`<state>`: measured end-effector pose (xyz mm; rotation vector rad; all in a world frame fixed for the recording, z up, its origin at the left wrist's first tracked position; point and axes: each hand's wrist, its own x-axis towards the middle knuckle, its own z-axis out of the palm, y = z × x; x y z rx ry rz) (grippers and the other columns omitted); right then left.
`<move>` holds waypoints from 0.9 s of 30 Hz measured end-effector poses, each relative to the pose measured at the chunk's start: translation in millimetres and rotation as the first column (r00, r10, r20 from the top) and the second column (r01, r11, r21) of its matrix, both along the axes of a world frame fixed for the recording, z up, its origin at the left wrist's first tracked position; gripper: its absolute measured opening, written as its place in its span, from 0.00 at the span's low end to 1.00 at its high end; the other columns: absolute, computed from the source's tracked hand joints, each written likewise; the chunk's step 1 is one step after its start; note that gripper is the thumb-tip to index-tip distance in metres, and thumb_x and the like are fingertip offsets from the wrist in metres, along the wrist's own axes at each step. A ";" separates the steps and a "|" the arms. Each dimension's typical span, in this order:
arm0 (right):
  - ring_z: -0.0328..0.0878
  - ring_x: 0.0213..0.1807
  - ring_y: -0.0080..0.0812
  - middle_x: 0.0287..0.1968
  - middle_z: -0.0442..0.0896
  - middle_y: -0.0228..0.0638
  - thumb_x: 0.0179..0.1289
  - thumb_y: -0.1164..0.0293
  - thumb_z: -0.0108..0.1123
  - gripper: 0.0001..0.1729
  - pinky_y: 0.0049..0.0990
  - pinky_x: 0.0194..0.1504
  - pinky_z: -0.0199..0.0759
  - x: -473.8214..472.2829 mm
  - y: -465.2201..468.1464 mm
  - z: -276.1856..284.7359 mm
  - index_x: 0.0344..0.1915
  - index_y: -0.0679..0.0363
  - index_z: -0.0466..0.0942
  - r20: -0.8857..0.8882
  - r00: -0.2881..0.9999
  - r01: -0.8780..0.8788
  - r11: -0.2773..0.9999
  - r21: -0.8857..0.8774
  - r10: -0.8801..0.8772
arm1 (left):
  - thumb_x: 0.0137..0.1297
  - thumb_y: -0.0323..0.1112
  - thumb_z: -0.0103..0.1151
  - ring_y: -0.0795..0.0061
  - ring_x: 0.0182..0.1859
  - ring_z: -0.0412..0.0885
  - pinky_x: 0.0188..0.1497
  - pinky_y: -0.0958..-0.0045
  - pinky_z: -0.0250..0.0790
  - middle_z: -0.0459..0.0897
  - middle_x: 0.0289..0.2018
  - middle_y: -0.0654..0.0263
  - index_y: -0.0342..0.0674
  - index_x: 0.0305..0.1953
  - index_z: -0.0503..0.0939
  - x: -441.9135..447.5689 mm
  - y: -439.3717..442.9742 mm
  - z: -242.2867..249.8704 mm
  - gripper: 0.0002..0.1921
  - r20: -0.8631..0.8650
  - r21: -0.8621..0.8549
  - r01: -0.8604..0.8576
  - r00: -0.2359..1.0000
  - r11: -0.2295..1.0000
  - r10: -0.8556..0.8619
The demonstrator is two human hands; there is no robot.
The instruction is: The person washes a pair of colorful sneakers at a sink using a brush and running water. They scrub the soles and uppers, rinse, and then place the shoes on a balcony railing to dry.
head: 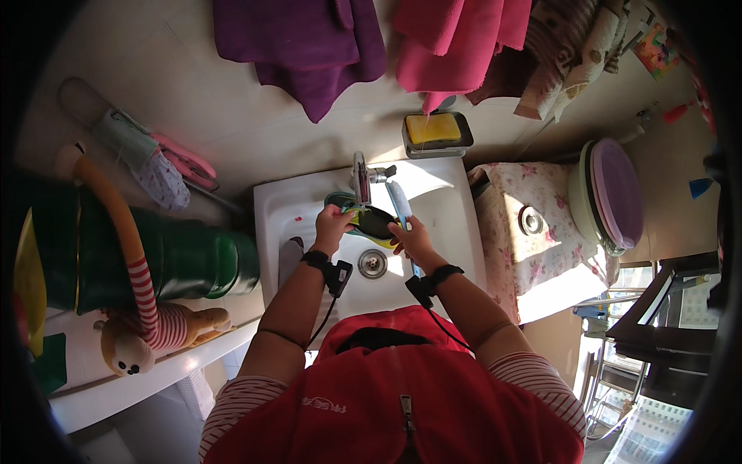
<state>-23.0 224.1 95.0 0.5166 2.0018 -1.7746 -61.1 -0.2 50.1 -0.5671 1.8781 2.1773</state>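
Note:
Below the chrome faucet [362, 177], a shoe [371, 223] with a dark inside and yellow-green and teal edges is held over the white sink [458, 255]. My left hand [333, 227] grips its left end. In my right hand [413, 239] is a scrub brush [398, 198] with a blue handle and white bristles, its head pointing up towards the faucet. The right fingertips are at the shoe's right end. Just in front of the shoe lies the metal drain [372, 264]. A grey shoe-like piece [291, 258] rests along the sink's left side, partly hidden by my left arm.
A yellow sponge [433, 129] sits in a dish behind the sink. To the right stands a floral-cloth-covered box [522, 249] with plastic basins [614, 194]. A dark green cylinder [168, 255] and a plush monkey [168, 333] are left. Purple [301, 46] and pink towels [458, 52] hang above.

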 end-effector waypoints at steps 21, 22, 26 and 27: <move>0.69 0.15 0.18 0.27 0.80 0.30 0.68 0.50 0.50 0.20 0.15 0.12 0.56 18.4 1.9 14.6 0.42 0.56 0.75 0.291 0.939 0.065 0.740 -0.669 0.181 | 0.70 0.31 0.49 0.68 0.44 0.81 0.51 0.65 0.76 0.78 0.43 0.59 0.33 0.47 0.69 5.1 -1.2 8.4 0.09 -0.043 0.423 0.207 0.977 0.882 -0.209; 0.70 0.16 0.18 0.28 0.81 0.30 0.68 0.52 0.51 0.19 0.15 0.13 0.56 18.6 4.8 10.2 0.42 0.56 0.75 0.301 0.936 0.066 0.752 -0.656 0.181 | 0.71 0.30 0.48 0.67 0.45 0.80 0.52 0.65 0.75 0.78 0.43 0.59 0.33 0.48 0.69 5.7 0.3 8.6 0.09 -0.040 0.432 0.219 0.974 0.875 -0.224; 0.76 0.23 0.19 0.34 0.82 0.32 0.65 0.61 0.59 0.16 0.15 0.17 0.63 18.5 7.9 -13.5 0.47 0.59 0.73 0.125 0.982 -0.067 0.879 -0.472 0.142 | 0.69 0.26 0.44 0.64 0.50 0.79 0.55 0.62 0.73 0.77 0.46 0.56 0.37 0.54 0.66 8.9 -1.2 14.9 0.14 0.075 0.451 0.194 0.964 0.871 -0.254; 0.78 0.25 0.20 0.35 0.81 0.33 0.64 0.64 0.60 0.17 0.17 0.20 0.66 20.0 5.9 -18.6 0.47 0.60 0.72 0.088 0.986 -0.093 0.899 -0.428 0.143 | 0.69 0.26 0.43 0.63 0.50 0.79 0.55 0.62 0.72 0.77 0.46 0.56 0.37 0.55 0.65 10.0 -1.8 17.2 0.15 0.143 0.452 0.164 0.957 0.877 -0.252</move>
